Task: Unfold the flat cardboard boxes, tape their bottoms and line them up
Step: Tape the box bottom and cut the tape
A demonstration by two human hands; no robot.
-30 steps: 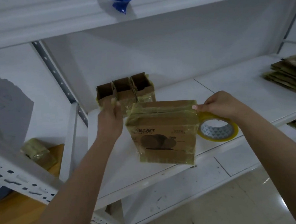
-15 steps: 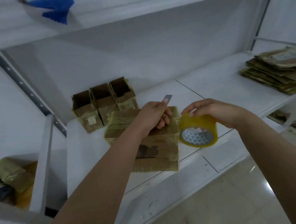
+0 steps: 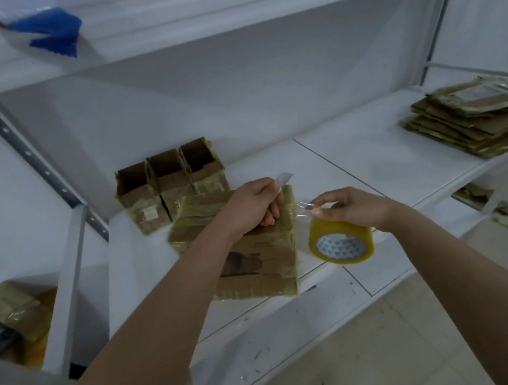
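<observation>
Three open boxes (image 3: 169, 182) (touching) behind taped box (image 3: 250, 246); flat stack (image 3: 468, 119) right.

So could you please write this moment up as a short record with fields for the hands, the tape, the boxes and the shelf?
left hand: left hand grips a small blade above the box being taped
right hand: right hand holds the tape roll and pinches its loose end
tape: clear strip runs from the roll towards the box; not visibly cut
finished boxes: three open boxes upright in a row behind
flat boxes: stack of flat boxes at far right
surface: white shelf
</observation>
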